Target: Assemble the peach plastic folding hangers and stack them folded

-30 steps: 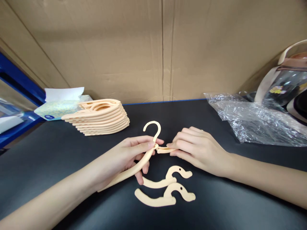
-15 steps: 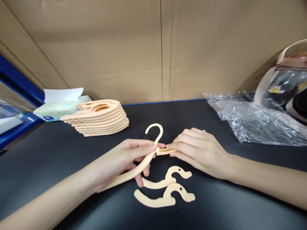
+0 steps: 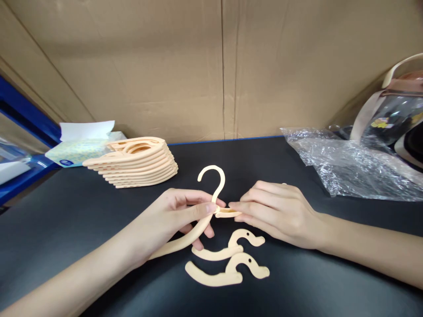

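My left hand (image 3: 172, 218) is closed round a peach plastic hanger arm (image 3: 185, 240), pinching it just below its hook (image 3: 213, 180), which points up. My right hand (image 3: 277, 211) is closed on a second peach arm piece (image 3: 228, 213), whose end meets the first at the joint under the hook. Most of that piece is hidden under my fingers. Two loose hanger arm pieces lie on the black table just in front of my hands, one (image 3: 228, 248) behind the other (image 3: 228, 273).
A stack of several folded peach hangers (image 3: 135, 165) sits at the back left, beside a tissue pack (image 3: 79, 147). Crumpled clear plastic (image 3: 350, 169) and a bag (image 3: 393, 110) are at the right. A cardboard wall (image 3: 211, 66) closes the back of the black table (image 3: 66, 207).
Both hands stayed at the joint with the same grips. The hook dipped a little, then rose again, and my hands shifted slightly nearer to me.
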`<state>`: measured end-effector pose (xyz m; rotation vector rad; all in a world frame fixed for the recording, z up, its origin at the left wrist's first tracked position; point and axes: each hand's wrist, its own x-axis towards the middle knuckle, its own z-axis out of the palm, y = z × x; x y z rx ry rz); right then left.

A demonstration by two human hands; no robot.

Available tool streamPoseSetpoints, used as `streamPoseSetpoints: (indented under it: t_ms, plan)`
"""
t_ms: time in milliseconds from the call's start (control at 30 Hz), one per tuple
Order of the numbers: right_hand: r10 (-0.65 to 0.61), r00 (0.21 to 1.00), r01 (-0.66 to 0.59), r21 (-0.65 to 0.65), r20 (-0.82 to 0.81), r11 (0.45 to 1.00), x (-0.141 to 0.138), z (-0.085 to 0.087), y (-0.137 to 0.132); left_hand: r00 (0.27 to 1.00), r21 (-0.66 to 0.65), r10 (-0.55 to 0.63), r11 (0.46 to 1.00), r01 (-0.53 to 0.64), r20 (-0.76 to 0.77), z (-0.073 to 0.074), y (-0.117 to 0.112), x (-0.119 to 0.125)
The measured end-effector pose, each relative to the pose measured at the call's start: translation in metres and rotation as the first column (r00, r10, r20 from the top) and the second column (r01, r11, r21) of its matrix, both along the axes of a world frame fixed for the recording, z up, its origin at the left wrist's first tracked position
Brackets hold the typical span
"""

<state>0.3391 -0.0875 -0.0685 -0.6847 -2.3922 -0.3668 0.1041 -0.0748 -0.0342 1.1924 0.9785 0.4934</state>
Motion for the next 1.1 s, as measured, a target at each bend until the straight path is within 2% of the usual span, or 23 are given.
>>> streamPoseSetpoints:
  t_ms: [367,600,867,1100]
  plan:
    - [0.019,0.999,-0.022,0.075,0.038,0.997,-0.0034,0.0015,-0.0032,0.996,0.099,0.049,0.994,-0.042,-0.076,0.0027,-0.0041,0.0002]
    - [0.012,1.000,-0.013,0.072,0.022,0.997,-0.0028,0.0016,-0.0009,0.998,0.049,0.048,0.998,-0.046,-0.034,0.0015,-0.0016,0.0002]
    - [-0.009,1.000,0.007,0.076,0.024,0.997,-0.0025,-0.0003,0.0011,0.999,-0.075,-0.041,0.996,0.041,-0.002,-0.0009,0.0023,-0.0047]
    - [0.005,1.000,-0.006,0.093,0.015,0.996,-0.0015,-0.0018,0.0001,0.996,-0.084,-0.086,0.993,0.087,0.020,-0.0015,0.0051,-0.0062]
